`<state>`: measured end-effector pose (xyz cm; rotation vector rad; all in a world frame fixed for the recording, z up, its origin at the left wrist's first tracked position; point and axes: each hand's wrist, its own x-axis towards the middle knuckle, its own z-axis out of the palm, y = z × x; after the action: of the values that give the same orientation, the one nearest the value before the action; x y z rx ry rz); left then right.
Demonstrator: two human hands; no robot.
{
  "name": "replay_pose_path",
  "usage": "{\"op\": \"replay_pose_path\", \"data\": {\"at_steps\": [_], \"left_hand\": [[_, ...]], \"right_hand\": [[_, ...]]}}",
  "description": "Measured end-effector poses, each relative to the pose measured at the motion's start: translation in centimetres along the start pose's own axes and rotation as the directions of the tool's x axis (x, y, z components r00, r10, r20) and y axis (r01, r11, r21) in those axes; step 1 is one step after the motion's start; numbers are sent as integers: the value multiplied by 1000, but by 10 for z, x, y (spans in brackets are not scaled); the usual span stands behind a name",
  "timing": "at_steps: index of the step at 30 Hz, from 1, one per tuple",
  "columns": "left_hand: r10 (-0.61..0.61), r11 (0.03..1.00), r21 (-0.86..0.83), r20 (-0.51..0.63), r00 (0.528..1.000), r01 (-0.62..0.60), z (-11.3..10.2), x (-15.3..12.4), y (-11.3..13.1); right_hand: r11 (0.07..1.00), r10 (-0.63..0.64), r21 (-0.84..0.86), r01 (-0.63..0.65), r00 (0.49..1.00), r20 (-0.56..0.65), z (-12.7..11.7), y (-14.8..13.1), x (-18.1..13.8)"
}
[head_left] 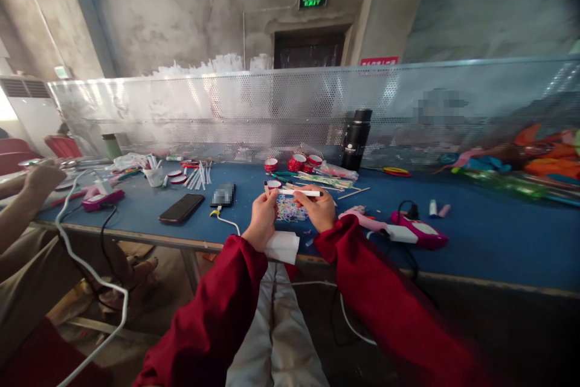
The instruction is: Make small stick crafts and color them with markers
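Observation:
My left hand (263, 217) and my right hand (321, 211) meet over the near edge of the blue table. Between them lies a slim white pen (301, 192) with a dark end, held level. The right fingers are closed around it. A small dark-topped piece stands up at the pinched left fingers; whether it is the pen's cap I cannot tell. Below the hands spreads a pile of small multicoloured bits (290, 209). White paper (283, 247) hangs at the table edge beside my left wrist. A pink glue gun (362, 218) rests right of my right hand.
A purple power strip (423, 233) lies to the right, a black flask (356, 140) behind. Red-and-white rolls (298, 162) and thin sticks (328, 177) lie beyond the hands. Phones (182, 208) and a white cup (154, 176) are left, near another person's arm (27, 200).

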<state>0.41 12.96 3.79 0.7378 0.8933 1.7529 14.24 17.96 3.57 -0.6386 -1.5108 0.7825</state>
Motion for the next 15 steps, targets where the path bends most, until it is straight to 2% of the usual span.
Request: {"op": "replay_pose_path", "data": {"at_steps": [2,6,10,13,15], "left_hand": [[-11,1000,-4,-17,1000,10,0,1,0],[6,1000,-28,18,1000,-5,-1,1,-2],[34,999,-34,24,999,-34,-3,2,-4],[30,999,-15,15,999,-30,-4,2,-5],[25,1000,-3,7,1000,-25,-4,3,-5]], "right_hand": [[1000,-15,3,15,1000,13,0,-1,0],[1000,-16,-7,17,999,44,-1,0,0],[998,0,-56,-1,1000,-27,-6,9,1],[945,-163,-299,135,984,-70,-11,16,3],[827,-258,-522,210,966,-19,-14,19,5]]}}
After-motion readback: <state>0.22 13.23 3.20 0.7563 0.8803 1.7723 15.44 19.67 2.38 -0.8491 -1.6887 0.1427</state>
